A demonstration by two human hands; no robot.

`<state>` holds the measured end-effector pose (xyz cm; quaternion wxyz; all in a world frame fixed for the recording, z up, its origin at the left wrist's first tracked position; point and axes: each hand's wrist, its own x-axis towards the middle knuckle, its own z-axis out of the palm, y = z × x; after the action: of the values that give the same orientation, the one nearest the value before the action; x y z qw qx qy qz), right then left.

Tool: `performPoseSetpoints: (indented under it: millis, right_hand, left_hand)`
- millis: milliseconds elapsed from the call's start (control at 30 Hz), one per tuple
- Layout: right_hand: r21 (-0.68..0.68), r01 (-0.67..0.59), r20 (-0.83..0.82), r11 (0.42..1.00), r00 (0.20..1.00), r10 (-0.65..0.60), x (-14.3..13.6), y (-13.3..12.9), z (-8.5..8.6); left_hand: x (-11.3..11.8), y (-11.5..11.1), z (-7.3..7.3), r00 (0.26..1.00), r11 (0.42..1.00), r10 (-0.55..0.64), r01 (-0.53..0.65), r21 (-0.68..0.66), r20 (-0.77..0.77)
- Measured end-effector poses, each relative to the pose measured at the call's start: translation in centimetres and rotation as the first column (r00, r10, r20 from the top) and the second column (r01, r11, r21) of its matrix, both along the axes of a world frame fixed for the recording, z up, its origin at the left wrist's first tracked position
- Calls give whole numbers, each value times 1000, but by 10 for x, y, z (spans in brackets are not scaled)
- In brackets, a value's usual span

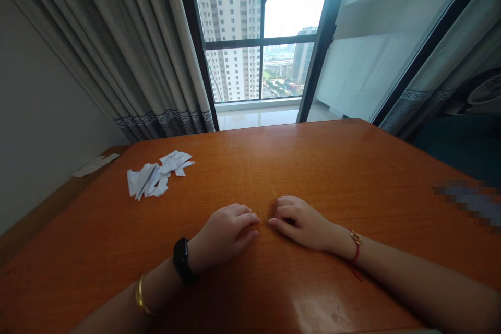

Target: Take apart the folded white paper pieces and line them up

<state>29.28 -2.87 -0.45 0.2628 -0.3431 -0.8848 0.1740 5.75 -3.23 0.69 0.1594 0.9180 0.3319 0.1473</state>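
My left hand (229, 232) rests on the orange-brown wooden table (254, 167) near the middle, fingers loosely bent and slightly apart, holding nothing. A black band and a gold bangle circle that wrist and forearm. Just to its right, separated by a small gap, my right hand (299, 222) lies on the tabletop with its fingers curled in and the thumb extended; nothing shows in it. A red cord bracelet with a gold piece is on the right wrist. Folded white paper pieces (146, 180) lie in a loose pile beyond my left hand, touched by neither hand.
A blurred, pixelated object (473, 201) is at the table's right side. White paper (95, 165) lies on a ledge past the left edge. Grey curtains (156, 52) and a glass door stand behind the table, with a fan (485, 88) at the far right.
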Motion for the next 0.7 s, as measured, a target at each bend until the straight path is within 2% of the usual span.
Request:
performPoseSetpoints:
  millis: [700]
  right_hand:
    - [1,2,23,1000,1000,-2,1,-1,0]
  left_hand:
    - [0,0,1,1000,1000,5,-5,-11,-14]
